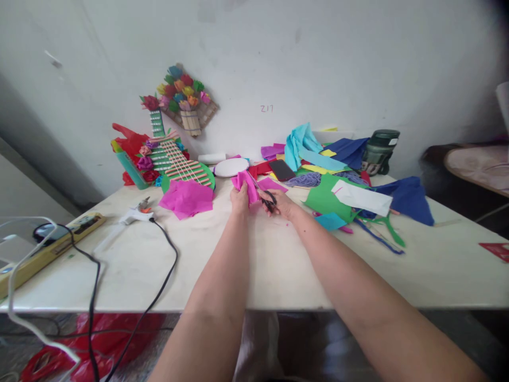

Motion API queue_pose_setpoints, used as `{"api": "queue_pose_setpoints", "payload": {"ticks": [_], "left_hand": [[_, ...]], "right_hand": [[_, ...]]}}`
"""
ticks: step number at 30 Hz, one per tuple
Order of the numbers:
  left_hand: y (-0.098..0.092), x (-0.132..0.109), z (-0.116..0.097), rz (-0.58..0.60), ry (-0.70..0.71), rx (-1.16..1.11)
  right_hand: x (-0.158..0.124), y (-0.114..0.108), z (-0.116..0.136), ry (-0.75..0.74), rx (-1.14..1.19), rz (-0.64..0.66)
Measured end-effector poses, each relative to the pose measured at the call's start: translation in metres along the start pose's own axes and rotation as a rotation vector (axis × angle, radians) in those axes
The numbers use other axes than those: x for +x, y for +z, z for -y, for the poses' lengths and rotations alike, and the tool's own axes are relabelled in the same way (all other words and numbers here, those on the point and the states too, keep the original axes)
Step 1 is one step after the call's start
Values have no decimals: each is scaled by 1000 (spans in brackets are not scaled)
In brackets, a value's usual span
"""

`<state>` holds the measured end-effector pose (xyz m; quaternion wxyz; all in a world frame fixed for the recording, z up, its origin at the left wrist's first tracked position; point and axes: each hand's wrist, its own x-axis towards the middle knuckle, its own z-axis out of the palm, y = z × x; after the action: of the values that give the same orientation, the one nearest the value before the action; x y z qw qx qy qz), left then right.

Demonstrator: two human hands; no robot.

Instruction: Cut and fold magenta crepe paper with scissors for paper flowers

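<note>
Near the center of the frame, your left hand (239,200) was closed on a piece of magenta paper (252,190) above the tabletop (286,276). Your right hand (282,205) was curled around the handles of black scissors (269,201), their blades at the paper's right side. A loose magenta sheet (187,199) lay left of center, a white glue gun (135,213) lower left of it. Right of center, a white strip (362,198) overlapped a green sheet (326,192).

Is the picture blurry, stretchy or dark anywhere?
Head view: the top right corner fades nearly black; the forearms seem stretched toward the bottom edge; the wall looks greyer at far left; fine details on the scissors look soft.
</note>
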<state>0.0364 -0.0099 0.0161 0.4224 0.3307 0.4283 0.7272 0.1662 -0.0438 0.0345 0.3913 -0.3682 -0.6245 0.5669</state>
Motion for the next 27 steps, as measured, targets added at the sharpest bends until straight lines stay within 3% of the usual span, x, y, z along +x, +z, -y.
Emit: {"api": "queue_pose_setpoints", "payload": {"ticks": [27], "left_hand": [[-2,4,1,-72,-32,124]], "right_hand": [[3,5,3,14,-66,-116]]}}
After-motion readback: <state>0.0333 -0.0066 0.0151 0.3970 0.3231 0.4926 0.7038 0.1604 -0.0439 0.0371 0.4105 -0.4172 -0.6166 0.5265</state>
